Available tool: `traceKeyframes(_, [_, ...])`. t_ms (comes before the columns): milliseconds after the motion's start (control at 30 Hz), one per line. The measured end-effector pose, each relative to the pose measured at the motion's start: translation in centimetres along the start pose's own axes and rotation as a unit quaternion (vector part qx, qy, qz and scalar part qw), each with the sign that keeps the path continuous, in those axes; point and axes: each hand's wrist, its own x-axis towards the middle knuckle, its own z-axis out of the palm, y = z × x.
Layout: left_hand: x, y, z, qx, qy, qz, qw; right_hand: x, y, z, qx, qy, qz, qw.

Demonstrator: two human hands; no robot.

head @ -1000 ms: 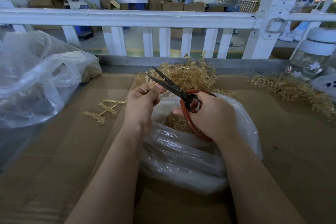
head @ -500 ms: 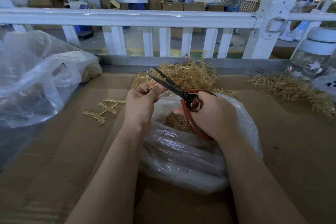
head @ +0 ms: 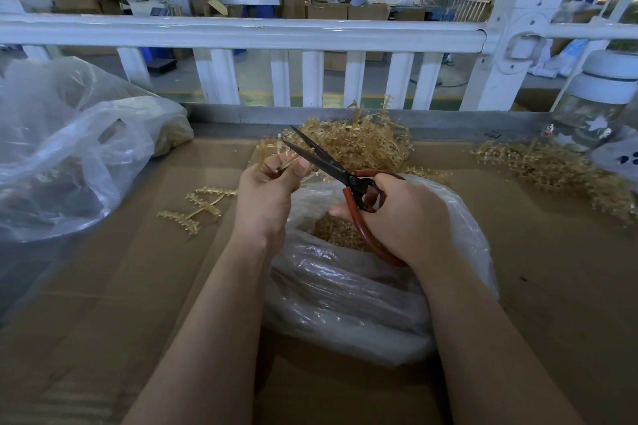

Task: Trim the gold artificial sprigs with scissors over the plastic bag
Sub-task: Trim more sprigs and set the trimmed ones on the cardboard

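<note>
A loose gold beaded plastic sprig [head: 196, 209] lies on the cardboard. The left hand [head: 266, 197] pinches a thin gold stem [head: 289, 165]; the right hand [head: 404, 217] grips red-handled black scissors [head: 331, 166], blades parted, above the clear plastic bag [head: 345, 297] holding gold trimmings.

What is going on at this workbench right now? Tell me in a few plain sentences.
A person is trimming gold sprigs. The left hand pinches a sprig piece while the right hand holds red-handled scissors, blades open beside it, above a clear plastic bag with gold trimmings inside. One sprig lies on the cardboard to the left; sprig piles wait behind.
</note>
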Motion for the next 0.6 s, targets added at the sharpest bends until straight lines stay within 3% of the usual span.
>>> traceKeyframes(600, [0.06, -0.13, -0.07, -0.042, 0.008, -0.025, 0.999, 0.08, -0.39, -0.48, -0.021, 0.027, 0.008, 0.999])
